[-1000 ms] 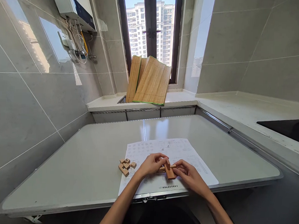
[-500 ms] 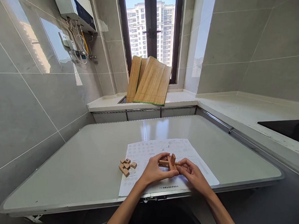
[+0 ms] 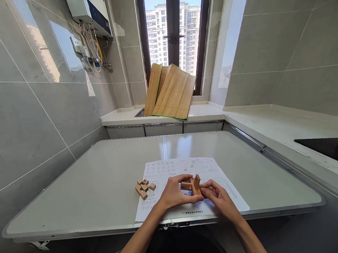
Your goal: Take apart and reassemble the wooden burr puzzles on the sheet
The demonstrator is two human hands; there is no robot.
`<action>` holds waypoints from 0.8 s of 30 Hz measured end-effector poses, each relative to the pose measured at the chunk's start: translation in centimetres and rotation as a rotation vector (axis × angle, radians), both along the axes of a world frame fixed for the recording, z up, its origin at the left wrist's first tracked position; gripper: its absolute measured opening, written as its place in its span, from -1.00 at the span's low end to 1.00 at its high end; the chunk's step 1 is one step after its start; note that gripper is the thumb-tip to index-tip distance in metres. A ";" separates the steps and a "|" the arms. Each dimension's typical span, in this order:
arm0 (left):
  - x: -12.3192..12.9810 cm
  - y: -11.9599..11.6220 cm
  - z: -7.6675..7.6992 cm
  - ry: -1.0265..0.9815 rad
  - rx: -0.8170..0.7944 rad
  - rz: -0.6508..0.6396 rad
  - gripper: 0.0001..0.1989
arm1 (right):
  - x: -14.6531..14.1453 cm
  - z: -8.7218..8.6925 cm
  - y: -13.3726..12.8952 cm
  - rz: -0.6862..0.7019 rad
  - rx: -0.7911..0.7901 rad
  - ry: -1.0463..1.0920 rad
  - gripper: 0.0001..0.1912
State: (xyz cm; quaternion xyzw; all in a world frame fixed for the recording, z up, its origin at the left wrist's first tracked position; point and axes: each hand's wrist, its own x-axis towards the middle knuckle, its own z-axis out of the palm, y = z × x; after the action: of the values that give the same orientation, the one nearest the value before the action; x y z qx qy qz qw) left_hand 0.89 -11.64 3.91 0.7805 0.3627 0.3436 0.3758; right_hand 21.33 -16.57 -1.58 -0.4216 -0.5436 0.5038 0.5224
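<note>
Several wooden puzzle pieces joined crosswise form a small wooden block assembly (image 3: 196,184), held just above the printed sheet (image 3: 166,171). My left hand (image 3: 174,193) grips it from the left, fingers behind and thumb along the near side. From the right, my right hand (image 3: 217,194) pinches the end of a piece that sticks out of the assembly. Part of the joint is hidden by my fingers. Left of my left hand, a cluster of loose wooden pieces (image 3: 143,188) lies partly on the sheet's left edge and partly on the table.
The light folding table (image 3: 97,190) has a raised rim and a metal latch (image 3: 178,224) at its near edge. Behind it runs a white counter (image 3: 206,110), where a folded bamboo mat (image 3: 175,93) leans at the window. A black panel (image 3: 326,145) lies on the right counter.
The camera view has shifted slightly, moving the scene a little to the right. Both hands keep their hold on the wooden assembly, with hardly any visible movement.
</note>
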 end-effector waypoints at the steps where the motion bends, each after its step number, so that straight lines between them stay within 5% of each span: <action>1: -0.1 0.0 0.1 -0.002 -0.001 0.007 -0.35 | 0.0 0.1 -0.1 -0.003 -0.002 0.002 -0.52; 12: -2.5 -0.1 -0.5 0.027 -0.110 0.059 -0.22 | 0.1 1.2 0.6 -0.065 -0.001 -0.092 -0.55; 18: -6.6 -1.0 -0.8 0.164 0.244 0.271 -0.64 | 4.8 2.0 3.1 -0.405 0.042 -0.541 -0.73; 24: -10.7 -0.8 -2.3 0.327 0.451 0.530 -0.59 | 8.7 1.0 6.6 -0.625 0.015 -0.826 -0.82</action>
State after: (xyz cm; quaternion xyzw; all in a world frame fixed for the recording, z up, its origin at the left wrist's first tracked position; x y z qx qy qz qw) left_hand -9.78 -12.42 1.61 0.7673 0.5221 0.3711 0.0301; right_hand 30.06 -9.95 -0.56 -0.7238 -0.5562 0.1116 0.3929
